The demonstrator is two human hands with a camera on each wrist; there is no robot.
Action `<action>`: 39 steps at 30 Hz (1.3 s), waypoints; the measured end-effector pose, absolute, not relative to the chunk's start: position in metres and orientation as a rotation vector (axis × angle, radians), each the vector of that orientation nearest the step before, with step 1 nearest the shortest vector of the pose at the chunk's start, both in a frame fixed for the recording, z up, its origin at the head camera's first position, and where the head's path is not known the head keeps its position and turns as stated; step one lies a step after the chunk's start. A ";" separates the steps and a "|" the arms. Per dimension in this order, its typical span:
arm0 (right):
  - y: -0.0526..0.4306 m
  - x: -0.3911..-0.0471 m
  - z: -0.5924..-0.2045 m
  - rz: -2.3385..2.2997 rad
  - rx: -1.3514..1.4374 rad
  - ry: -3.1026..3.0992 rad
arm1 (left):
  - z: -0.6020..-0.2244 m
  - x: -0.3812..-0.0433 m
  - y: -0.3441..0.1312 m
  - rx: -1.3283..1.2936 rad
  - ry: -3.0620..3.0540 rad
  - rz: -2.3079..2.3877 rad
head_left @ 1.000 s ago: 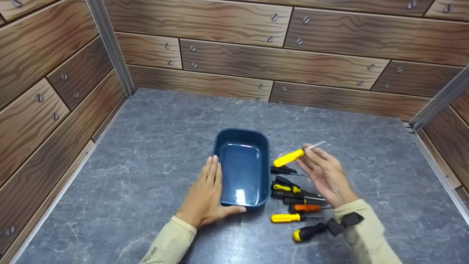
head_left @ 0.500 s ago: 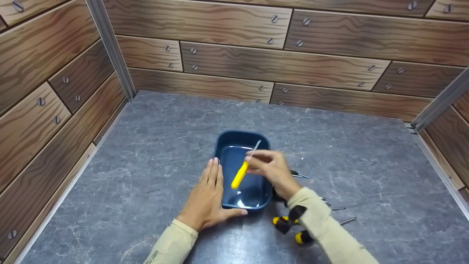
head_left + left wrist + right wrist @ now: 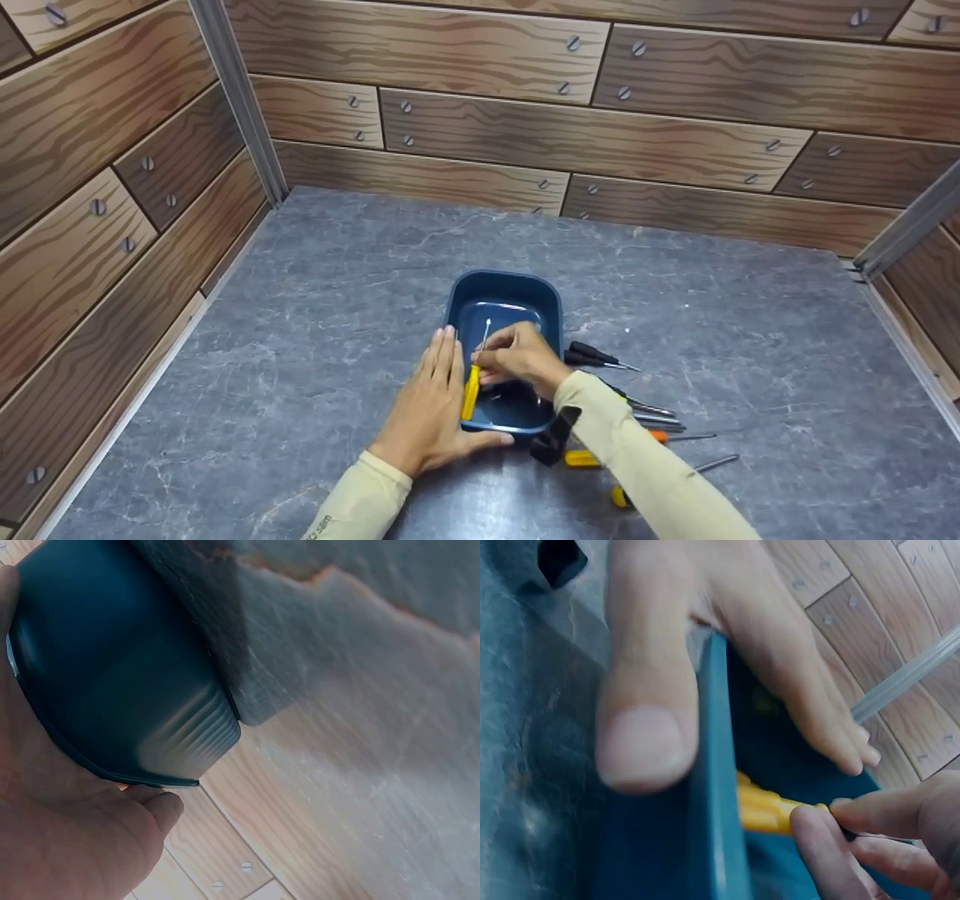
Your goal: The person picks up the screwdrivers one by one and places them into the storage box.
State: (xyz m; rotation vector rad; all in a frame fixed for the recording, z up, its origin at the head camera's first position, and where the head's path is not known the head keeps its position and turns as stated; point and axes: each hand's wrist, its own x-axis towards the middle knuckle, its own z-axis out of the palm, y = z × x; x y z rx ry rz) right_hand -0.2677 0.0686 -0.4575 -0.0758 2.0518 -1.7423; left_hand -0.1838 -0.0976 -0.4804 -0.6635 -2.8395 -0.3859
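Observation:
My right hand (image 3: 517, 356) pinches a screwdriver (image 3: 471, 394) with a yellow handle at its neck, low inside the blue plastic box (image 3: 551, 307). The handle points toward me along the box's left wall, and the metal shaft points to the far end. In the right wrist view, thumb and fingers close on the screwdriver where its yellow handle (image 3: 769, 811) ends. My left hand (image 3: 424, 405) lies against the box's near left corner, fingers straight along the left side and thumb along the near wall. The left wrist view shows that hand (image 3: 82, 840) against the box's outer wall (image 3: 112, 667).
Right of the box lie several other screwdrivers, among them black-handled ones (image 3: 592, 352), one with an orange handle (image 3: 658, 436) and a yellow one (image 3: 581, 458). My right sleeve (image 3: 660, 465) partly covers them. Wood-patterned walls (image 3: 480, 112) border the grey marbled table (image 3: 337, 262).
My right hand has carried the yellow screwdriver left from above the other screwdrivers, over the box and down into it. The left hand has stayed at the box's corner.

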 end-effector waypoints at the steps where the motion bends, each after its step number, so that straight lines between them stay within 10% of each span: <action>1: 0.068 -0.269 -0.459 -1.733 -0.057 2.052 | -0.481 -0.184 -0.097 -0.665 -2.838 -0.382; 39: 0.051 -0.272 -0.474 -1.574 -0.080 2.217 | -0.481 -0.184 -0.096 -0.652 -2.838 -0.416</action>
